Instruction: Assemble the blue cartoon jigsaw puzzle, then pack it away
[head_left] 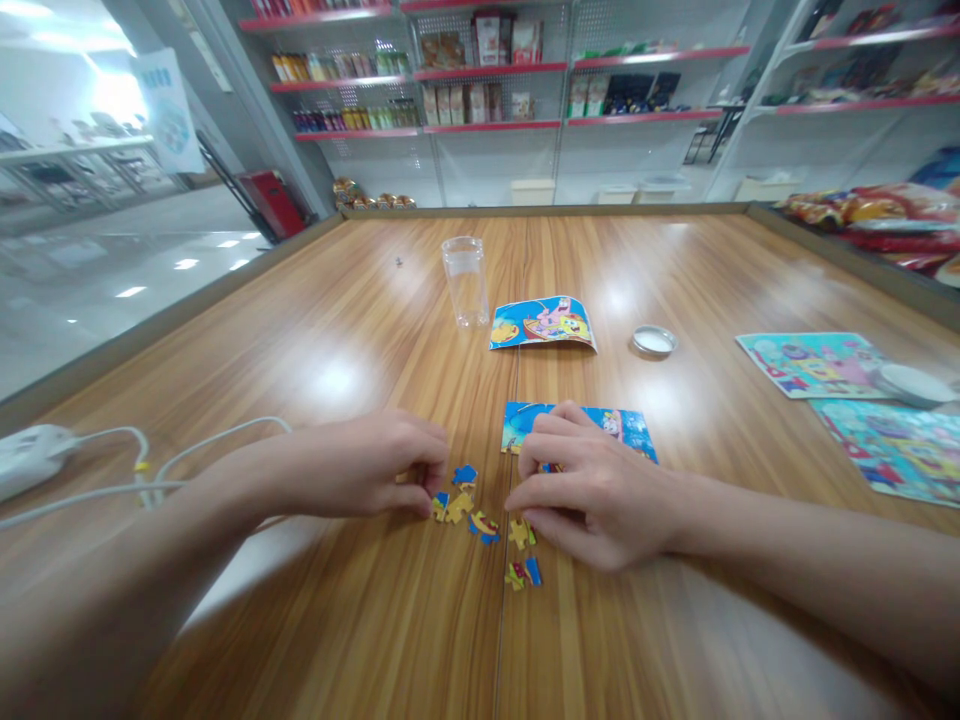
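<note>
Near the middle of the table, my left hand (pixel 401 465) is closed, its thumb and fingertips bent onto a small blue and yellow jigsaw piece (pixel 441 507). My right hand (pixel 592 480) has its fingers curled, thumb and forefinger pinched at a yellow jigsaw piece (pixel 519 533). Its palm and knuckles cover part of a partly assembled blue jigsaw puzzle (pixel 634 425). Between the hands lie several loose pieces, among them a blue piece (pixel 465 475), a yellow piece (pixel 459 508) and a piece with a bun-like picture (pixel 484 525). Two more pieces (pixel 523 573) sit closer to me.
Beyond the puzzle stand a clear plastic jar (pixel 466 285) and a curved cartoon picture card (pixel 544 325). A round lid (pixel 654 341) lies right of them. Two picture sheets (pixel 814 362) with another lid (pixel 915 384) are at the right. A white power strip (pixel 34 458) with cables lies left.
</note>
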